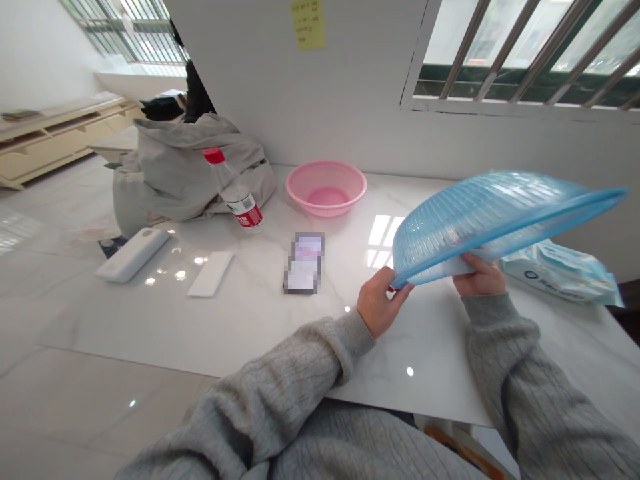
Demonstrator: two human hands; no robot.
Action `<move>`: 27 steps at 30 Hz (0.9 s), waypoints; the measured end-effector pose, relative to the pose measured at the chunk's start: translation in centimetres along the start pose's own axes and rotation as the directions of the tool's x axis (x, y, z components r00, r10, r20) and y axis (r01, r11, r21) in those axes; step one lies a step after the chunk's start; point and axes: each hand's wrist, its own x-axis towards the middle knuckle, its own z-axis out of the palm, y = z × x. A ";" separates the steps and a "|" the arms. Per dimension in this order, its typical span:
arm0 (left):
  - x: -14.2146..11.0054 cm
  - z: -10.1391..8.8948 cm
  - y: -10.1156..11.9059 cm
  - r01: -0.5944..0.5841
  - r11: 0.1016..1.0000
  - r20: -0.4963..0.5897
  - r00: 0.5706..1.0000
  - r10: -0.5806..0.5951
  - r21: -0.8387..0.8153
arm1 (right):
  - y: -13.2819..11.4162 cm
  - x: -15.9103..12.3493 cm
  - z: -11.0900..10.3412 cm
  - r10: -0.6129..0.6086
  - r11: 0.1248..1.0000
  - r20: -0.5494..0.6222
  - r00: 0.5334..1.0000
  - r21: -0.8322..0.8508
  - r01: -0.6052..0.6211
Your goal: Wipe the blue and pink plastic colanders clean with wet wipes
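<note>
A blue ribbed plastic basket (465, 213) is held tilted above the right side of the table, its open side turned down toward me. My left hand (380, 303) pinches its rim at the near left edge. Beneath the basket, my right hand (480, 277) reaches up to the inner side with its fingers bent. A white wipe (447, 269) shows beside those fingers, pressed against the inside. The basket hides part of the wipe and the fingertips. Just behind my right hand lies a blue and white pack of wipes (560, 270).
A pink plastic basket (326, 212) stands by the wall. Left of it are a red-capped bottle (237, 193) and a grey cloth bag (170, 173). A phone (305, 263), a folded white tissue (211, 274) and a white oblong case (134, 255) lie on the glossy table (240, 333).
</note>
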 end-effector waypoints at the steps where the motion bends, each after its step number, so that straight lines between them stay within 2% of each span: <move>1: 0.0 0.0 0.0 0.002 1.000 0.003 1.000 -0.002 0.000 | -0.1 0.0 0.1 -0.010 1.000 -0.013 1.000 -0.005 0.010; 4: 0.0 0.0 0.0 0.009 1.000 0.001 1.000 -0.009 0.011 | -0.1 -0.2 0.1 -0.003 1.000 -0.044 0.999 -0.030 0.001; 9: 0.0 0.2 -0.2 0.003 1.000 -0.009 1.000 -0.003 0.029 | -0.1 -0.2 0.0 -0.005 0.997 0.012 1.000 -0.073 0.006; 15: -0.1 0.3 -0.5 0.034 0.998 -0.017 0.999 -0.033 0.047 | -0.5 0.4 -0.4 -0.063 0.995 -0.070 0.996 -0.081 0.057; 21: -0.1 0.3 -0.7 0.027 0.999 0.002 1.000 -0.027 0.027 | -0.6 0.8 -0.7 -0.123 0.992 -0.100 0.987 -0.029 0.121; 27: 0.0 0.1 -0.8 0.062 0.998 0.003 0.998 -0.062 0.008 | 0.2 0.5 -0.5 -0.070 0.995 -0.057 0.996 -0.076 0.065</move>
